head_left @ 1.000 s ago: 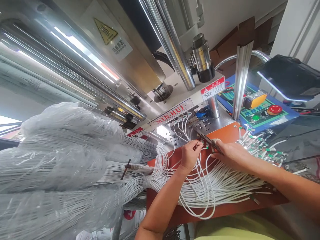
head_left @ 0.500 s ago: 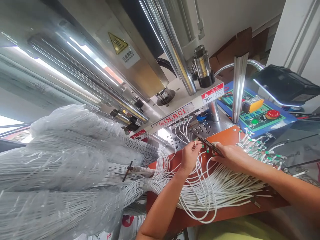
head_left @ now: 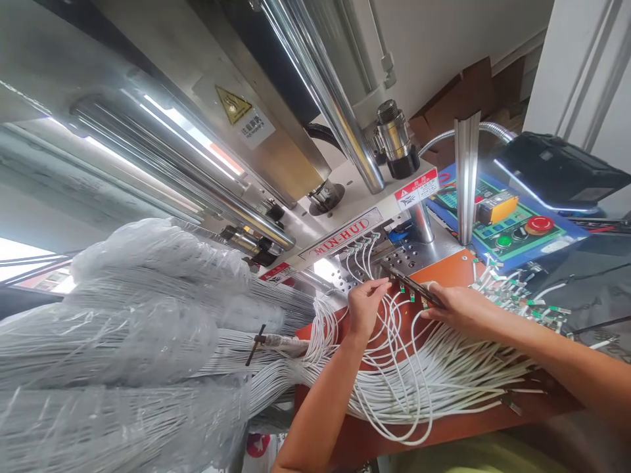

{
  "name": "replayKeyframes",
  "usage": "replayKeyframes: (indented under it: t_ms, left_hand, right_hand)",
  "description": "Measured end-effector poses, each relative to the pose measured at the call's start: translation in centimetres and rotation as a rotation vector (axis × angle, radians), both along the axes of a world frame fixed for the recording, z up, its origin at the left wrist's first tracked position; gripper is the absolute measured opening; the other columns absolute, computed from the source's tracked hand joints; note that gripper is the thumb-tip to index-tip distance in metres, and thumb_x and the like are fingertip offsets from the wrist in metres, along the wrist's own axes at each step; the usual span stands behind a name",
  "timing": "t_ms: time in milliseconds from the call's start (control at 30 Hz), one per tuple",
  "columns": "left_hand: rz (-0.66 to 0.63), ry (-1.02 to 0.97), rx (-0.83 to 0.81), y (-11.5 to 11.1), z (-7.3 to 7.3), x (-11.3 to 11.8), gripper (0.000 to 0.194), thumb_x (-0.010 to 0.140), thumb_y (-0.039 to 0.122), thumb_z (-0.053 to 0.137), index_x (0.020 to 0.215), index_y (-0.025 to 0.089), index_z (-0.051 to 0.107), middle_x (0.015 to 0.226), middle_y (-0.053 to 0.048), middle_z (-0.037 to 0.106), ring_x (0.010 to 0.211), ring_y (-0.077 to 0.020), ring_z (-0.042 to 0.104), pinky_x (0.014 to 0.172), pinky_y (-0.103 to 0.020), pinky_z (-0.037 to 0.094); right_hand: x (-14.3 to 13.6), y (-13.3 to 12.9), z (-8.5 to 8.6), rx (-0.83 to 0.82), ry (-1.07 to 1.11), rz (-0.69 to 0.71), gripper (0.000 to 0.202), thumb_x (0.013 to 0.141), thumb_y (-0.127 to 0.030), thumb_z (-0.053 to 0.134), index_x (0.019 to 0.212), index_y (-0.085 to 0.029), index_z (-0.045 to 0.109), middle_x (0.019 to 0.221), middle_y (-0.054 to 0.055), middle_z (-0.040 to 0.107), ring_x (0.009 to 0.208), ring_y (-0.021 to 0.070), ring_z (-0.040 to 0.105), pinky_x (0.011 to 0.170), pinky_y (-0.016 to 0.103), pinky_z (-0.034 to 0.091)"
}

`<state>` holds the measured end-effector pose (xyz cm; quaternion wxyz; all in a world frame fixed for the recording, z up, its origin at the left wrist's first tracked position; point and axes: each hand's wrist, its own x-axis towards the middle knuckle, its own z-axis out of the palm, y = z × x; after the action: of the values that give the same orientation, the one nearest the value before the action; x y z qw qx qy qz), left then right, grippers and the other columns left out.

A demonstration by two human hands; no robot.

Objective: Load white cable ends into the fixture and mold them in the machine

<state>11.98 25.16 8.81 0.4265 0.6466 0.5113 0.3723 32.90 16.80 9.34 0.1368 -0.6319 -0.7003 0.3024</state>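
Left grip (head_left: 363, 307), fingertips pressed together, anything pinched unclear, sits near the ten-o'clock end of the dark bar (head_left: 413, 282) — right grip (head_left: 458, 306) clasping its four-o'clock end, green-marked connectors (head_left: 413, 297) along its six-o'clock side — apparently mid-alignment, calling for steadiness.

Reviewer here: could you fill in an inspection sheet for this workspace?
Surface: red-brown board, largely covered by cables.
Job's things: dark bar with green-marked connectors beside it.
Clutter: tangled pile of cable ends near the control panel.
Hands: right hand grips the bar; left hand is near its edge, grip unclear.
Cables: white cables fanned and looped; some reach into the machine.
Surroundings: plastic-wrapped bundles left of the machine.
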Motion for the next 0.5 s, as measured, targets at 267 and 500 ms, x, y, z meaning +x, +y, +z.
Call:
replayKeyframes:
  t_ms: [267, 500]
  left_hand:
    - [-0.145, 0.252, 0.303, 0.0, -0.7, 0.2, 0.013, 0.083, 0.017, 0.062, 0.084, 0.02, 0.074, 0.086, -0.003, 0.073, 0.079, -0.015, 0.067, 0.077, -0.028, 0.052]
    - [-0.135, 0.248, 0.284, 0.2, -1.3, 0.4, 0.015, 0.084, 0.016, 0.059, 0.086, 0.02, 0.074, 0.086, -0.003, 0.074, 0.081, -0.0152, 0.067, 0.079, -0.028, 0.052]
  right_hand:
    - [0.2, 0.1, -0.3, 0.0, 0.01, 0.009, 0.025, 0.089, -0.048, 0.045, 0.084, -0.026, 0.036, 0.075, 0.002, 0.062, 0.067, 0.0219, 0.06, 0.055, 0.027, 0.028]
    - [0.2, 0.1, -0.1, 0.002, 0.016, 0.007, 0.024, 0.09, -0.044, 0.047, 0.083, -0.026, 0.034, 0.074, 0.002, 0.063, 0.067, 0.021, 0.06, 0.055, 0.027, 0.027]
